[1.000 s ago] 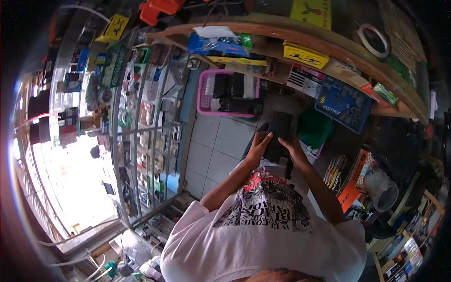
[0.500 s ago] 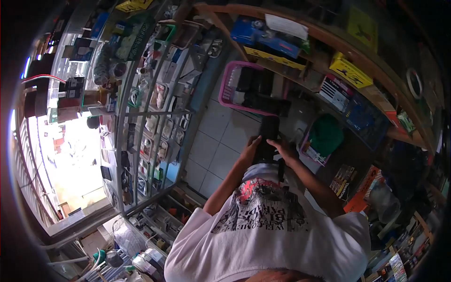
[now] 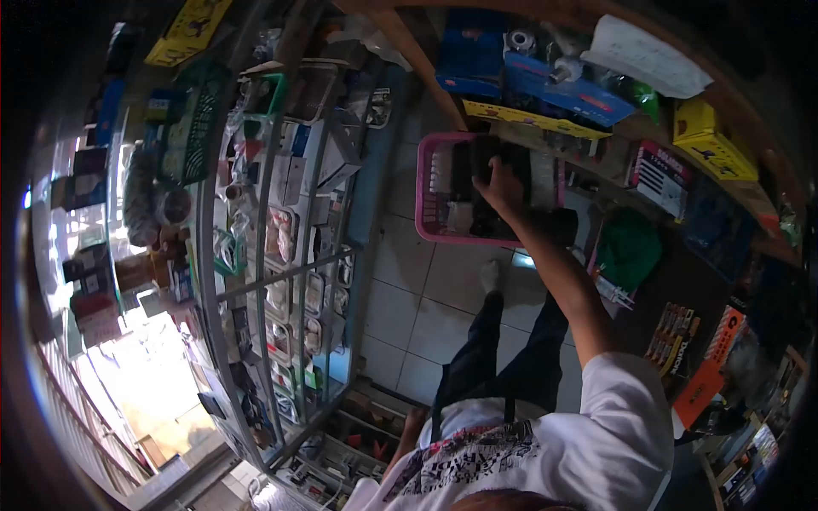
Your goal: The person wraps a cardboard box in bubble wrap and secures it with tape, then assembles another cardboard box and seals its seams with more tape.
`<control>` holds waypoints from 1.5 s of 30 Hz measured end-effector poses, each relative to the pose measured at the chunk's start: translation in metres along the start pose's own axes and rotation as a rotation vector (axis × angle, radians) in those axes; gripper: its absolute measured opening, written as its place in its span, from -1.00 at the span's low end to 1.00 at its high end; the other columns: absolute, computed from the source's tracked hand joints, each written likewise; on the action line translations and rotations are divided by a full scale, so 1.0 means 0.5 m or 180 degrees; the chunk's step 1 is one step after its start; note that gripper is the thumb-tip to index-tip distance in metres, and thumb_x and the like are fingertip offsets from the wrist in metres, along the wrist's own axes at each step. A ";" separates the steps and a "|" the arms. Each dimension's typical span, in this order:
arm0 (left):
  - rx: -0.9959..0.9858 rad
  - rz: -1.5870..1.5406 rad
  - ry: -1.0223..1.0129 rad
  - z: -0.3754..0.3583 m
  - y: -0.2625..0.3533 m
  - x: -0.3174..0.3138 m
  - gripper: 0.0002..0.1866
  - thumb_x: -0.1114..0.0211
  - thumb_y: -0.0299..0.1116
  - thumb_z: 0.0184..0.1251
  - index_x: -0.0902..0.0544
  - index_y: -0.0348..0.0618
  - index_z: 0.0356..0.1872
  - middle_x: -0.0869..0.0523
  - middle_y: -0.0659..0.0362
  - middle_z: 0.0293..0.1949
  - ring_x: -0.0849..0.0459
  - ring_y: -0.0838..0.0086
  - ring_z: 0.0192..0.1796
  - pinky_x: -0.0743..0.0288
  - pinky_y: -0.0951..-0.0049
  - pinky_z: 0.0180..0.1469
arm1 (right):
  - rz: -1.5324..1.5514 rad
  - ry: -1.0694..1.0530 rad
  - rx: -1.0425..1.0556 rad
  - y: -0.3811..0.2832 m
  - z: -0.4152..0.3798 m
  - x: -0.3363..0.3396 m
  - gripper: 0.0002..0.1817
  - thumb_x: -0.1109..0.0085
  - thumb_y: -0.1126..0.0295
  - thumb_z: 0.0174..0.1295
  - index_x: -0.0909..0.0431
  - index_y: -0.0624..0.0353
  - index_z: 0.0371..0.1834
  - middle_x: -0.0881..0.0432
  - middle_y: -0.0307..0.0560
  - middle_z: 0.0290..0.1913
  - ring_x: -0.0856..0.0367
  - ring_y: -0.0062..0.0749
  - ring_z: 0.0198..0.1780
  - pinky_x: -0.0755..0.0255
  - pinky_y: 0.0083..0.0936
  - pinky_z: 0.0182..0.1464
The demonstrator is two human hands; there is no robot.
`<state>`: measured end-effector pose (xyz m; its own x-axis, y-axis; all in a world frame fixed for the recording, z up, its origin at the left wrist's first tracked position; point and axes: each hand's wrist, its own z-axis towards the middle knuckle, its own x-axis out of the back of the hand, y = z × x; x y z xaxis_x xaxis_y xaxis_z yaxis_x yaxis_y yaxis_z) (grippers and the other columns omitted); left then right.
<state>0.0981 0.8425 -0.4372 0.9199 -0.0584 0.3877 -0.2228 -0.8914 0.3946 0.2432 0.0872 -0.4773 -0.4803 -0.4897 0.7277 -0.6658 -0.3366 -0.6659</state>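
My right hand (image 3: 503,186) reaches out over a pink plastic basket (image 3: 421,200) on the tiled floor. Its fingers are closed on a dark, elongated object (image 3: 487,155) at the top of the basket; the dim light hides what kind it is. Other black items (image 3: 538,175) lie in the basket around it, and one dark piece (image 3: 555,226) sticks out past the near right rim. Low by my left side, my left hand (image 3: 414,422) shows only in part, beside the glass shelving. Its fingers cannot be made out.
On the left, glass shelves (image 3: 300,272) hold several small trays and packages. A wooden shelf on the right carries blue boxes (image 3: 562,89) and a yellow box (image 3: 711,140). A green bag (image 3: 629,245) sits in a container right of my legs.
Both hands held a dark object close to my body before. Now my right hand has moved forward with it to the basket, while my left hand has let go and dropped back.
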 end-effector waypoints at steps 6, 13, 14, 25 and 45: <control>0.1503 -0.1625 0.0223 -0.082 0.022 -0.017 -0.60 -0.32 -0.16 0.46 -0.63 -0.17 0.18 -0.72 -0.11 0.04 -0.69 0.13 0.03 -0.56 0.13 0.05 | -0.0924 0.0460 -0.0208 0.025 0.037 -0.110 -0.37 -0.37 -0.09 0.23 -0.44 0.00 0.24 -0.53 0.21 0.05 -0.74 0.10 -0.22 -0.64 -0.04 -0.23; 0.1413 -0.2226 0.0618 -0.019 0.059 -0.008 -0.53 -0.34 -0.04 0.49 -0.64 -0.19 0.20 -0.76 -0.06 0.04 -0.71 0.36 0.01 -0.56 0.32 0.06 | -0.1780 0.1220 0.0137 0.027 0.039 -0.122 -0.45 -0.25 -0.12 0.33 -0.55 0.06 0.16 -0.53 0.10 0.06 -0.58 0.02 -0.13 -0.29 0.02 0.03; 0.1355 -0.2263 0.0647 -0.011 0.064 -0.006 -0.52 -0.34 -0.02 0.50 -0.64 -0.19 0.20 -0.77 -0.05 0.04 -0.71 0.39 0.00 -0.56 0.35 0.06 | -0.1654 0.1234 0.0159 0.025 0.035 -0.117 -0.45 -0.26 -0.12 0.33 -0.56 0.07 0.17 -0.52 0.12 0.10 -0.55 0.04 -0.05 -0.30 0.03 0.04; 0.0143 -0.1909 0.0640 0.118 0.239 0.048 -0.62 -0.34 -0.14 0.53 -0.68 -0.24 0.12 -0.80 0.09 -0.14 -0.71 0.48 -0.13 -0.60 0.38 -0.07 | -0.0453 0.0318 0.0625 0.087 -0.398 0.105 -0.32 -0.41 0.12 0.19 -0.48 0.08 0.38 -0.29 0.41 0.45 -0.39 0.29 0.31 -0.31 0.17 0.25; -0.1970 -0.1935 -0.0479 0.568 1.068 0.064 -0.80 -0.21 -0.33 0.52 -0.63 -0.16 0.04 -0.76 0.07 -0.14 -0.72 0.42 -0.15 -0.64 0.39 -0.15 | 0.1895 0.1680 -0.1213 0.565 -0.735 0.893 -0.76 -0.18 0.29 0.51 -0.69 0.25 -0.09 -0.67 -0.19 -0.49 -0.57 -0.63 -0.52 -0.46 -0.59 -0.45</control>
<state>0.1001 0.2372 -0.4507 0.9591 0.2497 -0.1331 0.2247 -0.3865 0.8945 -0.3691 0.0690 -0.2800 -0.9466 -0.0310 0.3210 -0.3208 0.1934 -0.9272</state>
